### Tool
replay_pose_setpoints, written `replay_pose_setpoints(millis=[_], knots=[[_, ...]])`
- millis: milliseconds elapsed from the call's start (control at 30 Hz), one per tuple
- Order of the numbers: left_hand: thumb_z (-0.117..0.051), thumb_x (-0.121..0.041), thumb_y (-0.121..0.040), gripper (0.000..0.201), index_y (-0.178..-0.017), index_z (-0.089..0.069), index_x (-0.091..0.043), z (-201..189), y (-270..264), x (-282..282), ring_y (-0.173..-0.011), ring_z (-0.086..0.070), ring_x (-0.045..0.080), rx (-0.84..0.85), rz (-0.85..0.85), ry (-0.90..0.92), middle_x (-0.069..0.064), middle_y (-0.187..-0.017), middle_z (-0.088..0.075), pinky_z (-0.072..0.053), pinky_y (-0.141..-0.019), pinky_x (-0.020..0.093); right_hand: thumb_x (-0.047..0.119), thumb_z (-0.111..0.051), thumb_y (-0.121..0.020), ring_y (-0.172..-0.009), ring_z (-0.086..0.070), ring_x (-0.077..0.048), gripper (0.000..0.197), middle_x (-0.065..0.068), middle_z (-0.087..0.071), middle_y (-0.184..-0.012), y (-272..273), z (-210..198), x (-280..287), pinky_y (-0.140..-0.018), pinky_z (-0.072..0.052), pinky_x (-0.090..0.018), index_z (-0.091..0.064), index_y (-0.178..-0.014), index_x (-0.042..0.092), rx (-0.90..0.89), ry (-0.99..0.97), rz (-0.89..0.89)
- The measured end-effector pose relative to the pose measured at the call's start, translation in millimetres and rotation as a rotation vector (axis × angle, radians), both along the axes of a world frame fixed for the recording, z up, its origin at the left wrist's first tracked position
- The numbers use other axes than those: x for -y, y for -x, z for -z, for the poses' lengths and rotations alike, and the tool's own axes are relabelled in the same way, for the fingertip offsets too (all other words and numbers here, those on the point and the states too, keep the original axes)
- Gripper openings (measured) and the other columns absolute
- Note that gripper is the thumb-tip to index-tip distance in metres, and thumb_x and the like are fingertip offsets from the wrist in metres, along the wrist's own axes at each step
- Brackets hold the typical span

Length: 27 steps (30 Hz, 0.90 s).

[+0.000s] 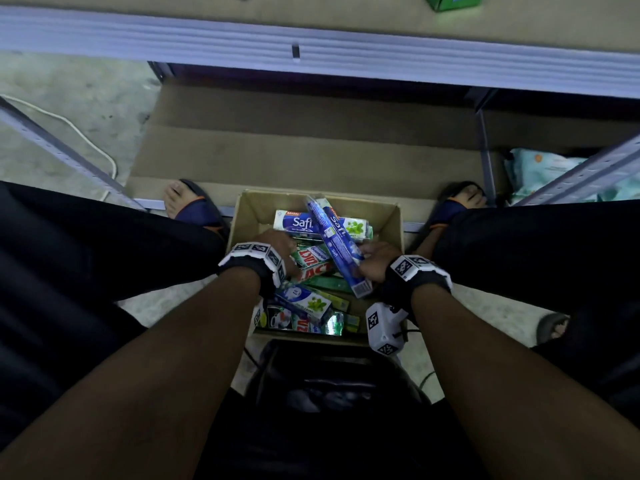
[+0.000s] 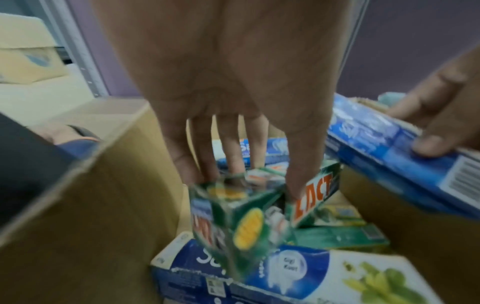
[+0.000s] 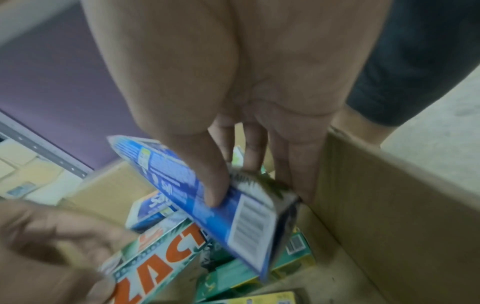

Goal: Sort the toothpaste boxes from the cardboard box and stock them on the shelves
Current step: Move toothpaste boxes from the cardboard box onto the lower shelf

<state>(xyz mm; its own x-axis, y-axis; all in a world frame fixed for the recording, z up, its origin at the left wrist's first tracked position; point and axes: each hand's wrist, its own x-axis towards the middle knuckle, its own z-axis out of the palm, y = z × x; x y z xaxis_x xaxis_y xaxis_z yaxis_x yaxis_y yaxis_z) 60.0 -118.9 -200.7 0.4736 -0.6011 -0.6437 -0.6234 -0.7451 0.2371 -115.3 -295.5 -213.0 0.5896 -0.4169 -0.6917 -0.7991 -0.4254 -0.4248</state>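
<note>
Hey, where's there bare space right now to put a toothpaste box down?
Bare board lies on the low shelf just beyond the cardboard box, between the uprights. The upper shelf is bare left of a green box. Inside the cardboard box it is crowded: both hands, right hand and left hand, grip boxes.

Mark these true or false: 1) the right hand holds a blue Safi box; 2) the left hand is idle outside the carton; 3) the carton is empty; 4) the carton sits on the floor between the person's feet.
1) True: the right hand grips the blue Safi box.
2) False: the left hand grips a green Zact box inside the carton.
3) False: several toothpaste boxes lie in it.
4) True.
</note>
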Motion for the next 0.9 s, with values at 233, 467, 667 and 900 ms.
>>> replay_pose_setpoints(millis=[233, 467, 667, 900], knots=[[-0.065, -0.087, -0.035, 0.075, -0.072, -0.071, -0.022, -13.1, -4.1, -21.7, -0.072, -0.066, 0.022, -0.131, -0.141, -0.08, -0.001, -0.082, -0.071, -0.058, -0.076, 0.04, 0.044, -0.077, -0.077, -0.076, -0.057, -0.014, 0.035, 0.0, -0.06, -0.097, -1.5, -4.3, -5.4, -0.066, -0.042, -0.025, -0.069, -0.103, 0.023, -0.142, -0.023, -0.078], [-0.084, -0.045, -0.071, 0.048, -0.099, -0.073, -0.007, -14.3, 2.1, -32.1, -0.09, -0.069, 0.034, -0.35, -0.431, -0.002, 0.014, -0.097, -0.072, -0.058, -0.085, 0.045, 0.026, -0.084, -0.075, -0.101, -0.066, -0.032, 0.049, -0.011, -0.069, -0.113, 1.7, -4.0, -19.1, -0.093, -0.053, -0.046, -0.066, -0.116, 0.007, -0.089, -0.197, 0.163], [-0.082, -0.036, -0.077, 0.046, -0.114, -0.067, -0.013, -7.5, 12.0, -31.0, -0.082, -0.072, 0.032, -0.551, -0.663, 0.068, 0.005, -0.102, -0.065, -0.061, -0.072, 0.048, 0.06, -0.083, -0.039, -0.091, -0.068, -0.036, 0.093, -0.009, -0.067, -0.109, 4.5, -13.2, -36.7, -0.081, -0.058, -0.05, -0.062, -0.117, 0.015, -0.097, -0.217, 0.106], [-0.078, -0.026, -0.083, 0.024, -0.096, -0.067, -0.01, 8.0, 23.2, -31.1, -0.076, -0.07, 0.029, -0.641, -0.757, 0.041, 0.011, -0.096, -0.067, -0.06, -0.069, 0.04, 0.045, -0.086, -0.061, -0.083, -0.072, -0.033, 0.071, -0.012, -0.07, -0.104, 2.2, -1.2, -43.2, -0.076, -0.06, -0.05, -0.062, -0.119, 0.012, -0.104, -0.242, 0.114]])
